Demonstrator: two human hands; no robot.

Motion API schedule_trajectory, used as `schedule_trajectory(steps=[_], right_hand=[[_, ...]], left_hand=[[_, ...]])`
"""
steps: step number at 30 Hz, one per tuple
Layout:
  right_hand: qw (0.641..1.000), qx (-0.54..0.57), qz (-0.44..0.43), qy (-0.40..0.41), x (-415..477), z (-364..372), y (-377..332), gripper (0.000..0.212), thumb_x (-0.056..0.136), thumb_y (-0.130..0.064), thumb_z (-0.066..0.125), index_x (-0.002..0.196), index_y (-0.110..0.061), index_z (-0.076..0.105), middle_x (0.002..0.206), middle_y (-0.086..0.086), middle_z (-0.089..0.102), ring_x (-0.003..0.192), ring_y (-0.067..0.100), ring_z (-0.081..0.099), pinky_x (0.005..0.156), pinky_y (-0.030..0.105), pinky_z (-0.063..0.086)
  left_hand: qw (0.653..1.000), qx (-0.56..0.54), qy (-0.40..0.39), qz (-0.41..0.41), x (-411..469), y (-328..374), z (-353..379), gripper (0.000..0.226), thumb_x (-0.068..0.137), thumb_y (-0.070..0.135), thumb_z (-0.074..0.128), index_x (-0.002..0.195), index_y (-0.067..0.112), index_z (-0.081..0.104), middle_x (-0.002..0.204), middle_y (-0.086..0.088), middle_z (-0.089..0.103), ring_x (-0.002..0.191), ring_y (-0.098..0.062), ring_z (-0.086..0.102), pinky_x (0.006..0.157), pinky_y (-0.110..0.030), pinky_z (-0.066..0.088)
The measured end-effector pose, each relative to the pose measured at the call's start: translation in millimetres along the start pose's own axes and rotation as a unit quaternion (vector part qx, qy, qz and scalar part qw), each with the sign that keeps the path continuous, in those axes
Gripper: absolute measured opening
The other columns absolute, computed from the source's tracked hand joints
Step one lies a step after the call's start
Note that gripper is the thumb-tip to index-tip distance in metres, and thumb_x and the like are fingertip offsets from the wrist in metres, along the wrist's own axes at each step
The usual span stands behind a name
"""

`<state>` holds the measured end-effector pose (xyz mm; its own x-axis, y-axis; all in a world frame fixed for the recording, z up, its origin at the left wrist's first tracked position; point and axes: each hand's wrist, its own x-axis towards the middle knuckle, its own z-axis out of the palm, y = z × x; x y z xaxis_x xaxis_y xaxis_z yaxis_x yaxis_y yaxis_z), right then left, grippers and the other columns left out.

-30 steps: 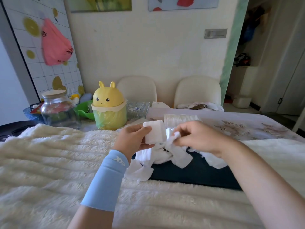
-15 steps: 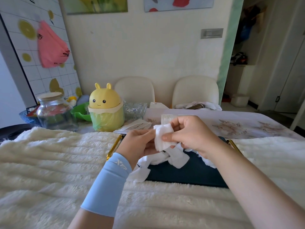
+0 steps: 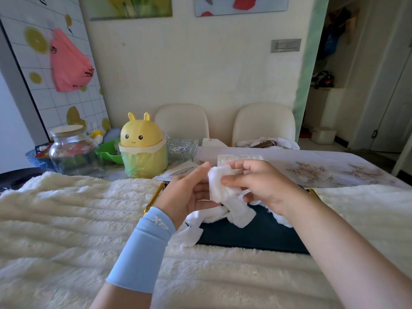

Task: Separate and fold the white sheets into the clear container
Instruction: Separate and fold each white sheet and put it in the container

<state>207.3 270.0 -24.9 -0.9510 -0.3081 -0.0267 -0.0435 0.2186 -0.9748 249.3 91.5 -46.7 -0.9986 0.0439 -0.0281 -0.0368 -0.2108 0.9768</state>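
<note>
The left hand [image 3: 189, 192] and right hand [image 3: 263, 186] pinch one folded white sheet [image 3: 220, 185] above loose sheets [image 3: 242, 214] heaped on the dark tray [image 3: 256, 234]. The clear container [image 3: 242, 157] stands behind them, mid-tabletop; its contents are indistinct.

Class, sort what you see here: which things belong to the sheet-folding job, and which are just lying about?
In the job: folded white sheet, held by left hand and right hand; loose white sheets; clear container.
Lying about: yellow bunny bin; glass jar; green bowl; pink bag.

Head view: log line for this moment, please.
left hand holds folded sheet | right hand pinches it | loose sheets on dark tray | clear container behind
</note>
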Motion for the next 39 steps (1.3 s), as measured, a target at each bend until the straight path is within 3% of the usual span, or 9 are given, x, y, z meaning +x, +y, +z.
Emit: schedule_trajectory(steps=[5, 8, 13, 17, 20, 22, 27, 32, 39], right_hand=[[0.993, 0.103, 0.010, -0.051, 4, 8, 4, 0.035, 0.081, -0.017, 0.080, 0.114, -0.008, 0.072, 0.110, 0.013, 0.075, 0.092, 0.023, 0.068, 0.085, 0.040, 0.052], [0.995, 0.100, -0.004, -0.027, 3, 18, 3, 0.027, 0.083, -0.017, 0.080, 0.107, -0.009, 0.073, 0.101, 0.010, 0.077, 0.082, 0.019, 0.068, 0.077, 0.035, 0.052], [0.973, -0.161, -0.160, 0.052, 2, 44, -4, 0.011, 0.090, -0.026, 0.069, 0.100, -0.030, 0.070, 0.092, -0.016, 0.069, 0.075, -0.005, 0.063, 0.067, 0.016, 0.046], [0.901, -0.368, -0.160, -0.163, -14, 69, -12, 0.039, 0.073, -0.056, 0.079, 0.106, -0.038, 0.070, 0.102, -0.026, 0.064, 0.083, -0.004, 0.057, 0.073, 0.019, 0.045], [0.831, -0.502, -0.137, -0.196, -15, 88, -7, 0.050, 0.073, -0.060, 0.077, 0.118, -0.040, 0.068, 0.106, -0.024, 0.065, 0.093, -0.001, 0.059, 0.081, 0.024, 0.051], [0.861, -0.454, -0.138, -0.184, -10, 90, -4, 0.024, 0.087, -0.047, 0.068, 0.104, -0.032, 0.075, 0.090, -0.013, 0.071, 0.081, 0.007, 0.061, 0.078, 0.029, 0.053], [0.932, -0.308, -0.150, -0.121, 11, 60, -2, 0.026, 0.095, -0.029, 0.066, 0.080, -0.008, 0.069, 0.068, 0.007, 0.058, 0.062, 0.013, 0.046, 0.065, 0.040, 0.047], [0.981, -0.162, -0.096, -0.057, 20, 17, 2, 0.017, 0.100, -0.021, 0.059, 0.098, -0.020, 0.076, 0.089, -0.001, 0.073, 0.076, 0.002, 0.062, 0.085, 0.034, 0.052], [0.990, 0.007, -0.098, -0.102, 23, 1, 4, 0.021, 0.097, -0.018, 0.062, 0.112, -0.008, 0.073, 0.097, 0.011, 0.073, 0.082, 0.021, 0.066, 0.069, 0.034, 0.056]], left_hand=[[0.994, 0.101, -0.010, 0.042, -3, 3, -7, 0.031, 0.080, 0.008, 0.076, 0.111, 0.008, 0.072, 0.104, -0.013, 0.075, 0.100, -0.029, 0.072, 0.083, -0.036, 0.061], [0.994, 0.100, -0.012, 0.034, -5, 9, -20, 0.033, 0.082, -0.002, 0.073, 0.113, 0.006, 0.069, 0.104, -0.014, 0.075, 0.098, -0.028, 0.073, 0.079, -0.033, 0.061], [0.989, 0.088, 0.102, 0.057, -4, 17, -55, 0.028, 0.080, 0.000, 0.074, 0.108, 0.005, 0.069, 0.102, -0.013, 0.076, 0.095, -0.025, 0.074, 0.079, -0.032, 0.061], [0.976, 0.113, 0.173, 0.075, -4, 18, -74, 0.020, 0.082, -0.001, 0.074, 0.096, 0.012, 0.069, 0.096, -0.008, 0.076, 0.087, -0.020, 0.074, 0.070, -0.024, 0.061], [0.974, 0.129, 0.174, 0.072, 0, 14, -74, 0.021, 0.081, -0.002, 0.075, 0.097, 0.011, 0.069, 0.096, -0.007, 0.075, 0.088, -0.021, 0.074, 0.071, -0.027, 0.062], [0.972, 0.144, 0.169, 0.073, 4, 11, -73, 0.021, 0.081, -0.001, 0.076, 0.098, 0.011, 0.070, 0.096, -0.007, 0.075, 0.088, -0.021, 0.074, 0.073, -0.029, 0.062], [0.972, 0.136, 0.170, 0.091, 7, 7, -68, 0.020, 0.081, -0.001, 0.075, 0.089, 0.017, 0.069, 0.094, -0.008, 0.076, 0.086, -0.022, 0.075, 0.073, -0.029, 0.062], [0.970, 0.127, 0.187, 0.089, 11, 4, -62, 0.016, 0.088, 0.005, 0.070, 0.101, 0.013, 0.069, 0.098, -0.005, 0.074, 0.091, -0.021, 0.073, 0.074, -0.028, 0.061], [0.976, 0.140, 0.151, 0.072, 11, 0, -31, 0.014, 0.093, 0.011, 0.064, 0.105, 0.006, 0.070, 0.104, -0.012, 0.073, 0.095, -0.023, 0.071, 0.073, -0.027, 0.061]])
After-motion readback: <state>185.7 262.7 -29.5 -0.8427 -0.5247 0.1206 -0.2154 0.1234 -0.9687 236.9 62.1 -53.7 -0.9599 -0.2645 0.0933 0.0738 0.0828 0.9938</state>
